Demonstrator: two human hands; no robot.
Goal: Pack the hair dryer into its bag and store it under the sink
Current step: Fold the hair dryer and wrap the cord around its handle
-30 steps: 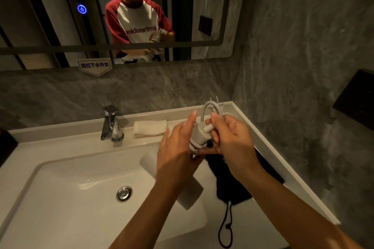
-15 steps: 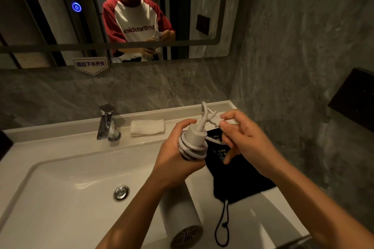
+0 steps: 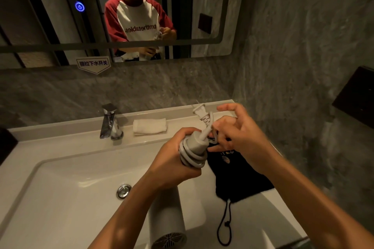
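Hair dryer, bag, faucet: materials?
Hair dryer: likely matte grey plastic, smooth moulded body, vent grille. Bag: black fabric, limp and creased, with drawstring. Faucet: polished metal or chrome plating, mirror-like reflections.

Both forearms are reaching up from the frame's bottom; the left hand (image 3: 174, 164) is clenching at centre, the right hand (image 3: 238, 137) apparently pinching, index finger lifting.

One hair dryer (image 3: 168, 218), one cord (image 3: 192, 155) coiled around its handle, ending in one plug (image 3: 200, 109). One black drawstring bag (image 3: 238, 180). One folded white towel (image 3: 150, 126). One faucet (image 3: 110, 122), one sink (image 3: 60, 198), one drain (image 3: 123, 191), one mirror (image 3: 60, 16). Two hands: left hand (image 3: 174, 166), right hand (image 3: 240, 137).
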